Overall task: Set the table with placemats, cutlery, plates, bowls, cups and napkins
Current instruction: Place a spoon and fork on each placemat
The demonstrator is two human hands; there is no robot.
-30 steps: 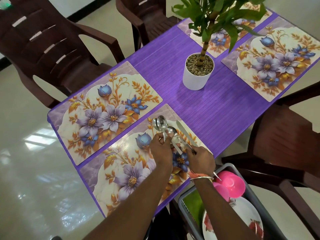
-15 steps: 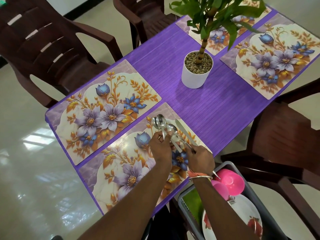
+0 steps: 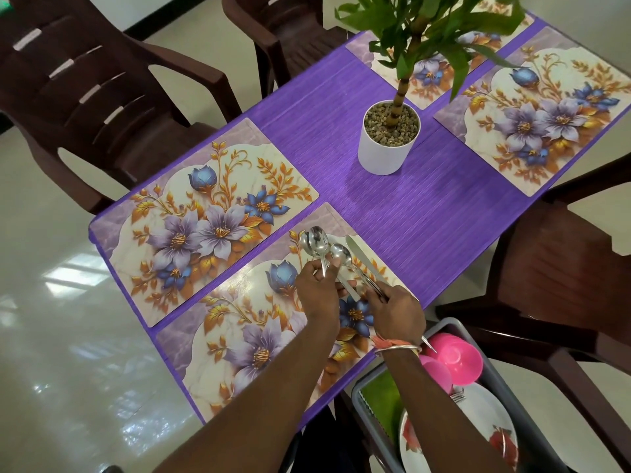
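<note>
Over the near floral placemat [image 3: 246, 332], my left hand [image 3: 317, 295] pinches the handles of two stacked spoons [image 3: 314, 242]. A third spoon [image 3: 341, 256] lies between both hands, its handle against my left thumb. My right hand [image 3: 396, 312] grips a bundle of cutlery that includes a knife [image 3: 362, 257], whose blade points away from me over the mat's far right corner. Handle ends poke out behind my right wrist. Three more floral placemats [image 3: 211, 213] lie on the purple table [image 3: 426, 213].
A grey basket [image 3: 368, 418] at lower right holds pink bowls [image 3: 457, 358], white flowered plates [image 3: 491, 435] and something green. A potted plant in a white pot [image 3: 389, 148] stands mid-table. Brown plastic chairs [image 3: 95, 97] surround the table.
Both hands and the cutlery stay almost still over the near placemat; the view has shifted only slightly.
</note>
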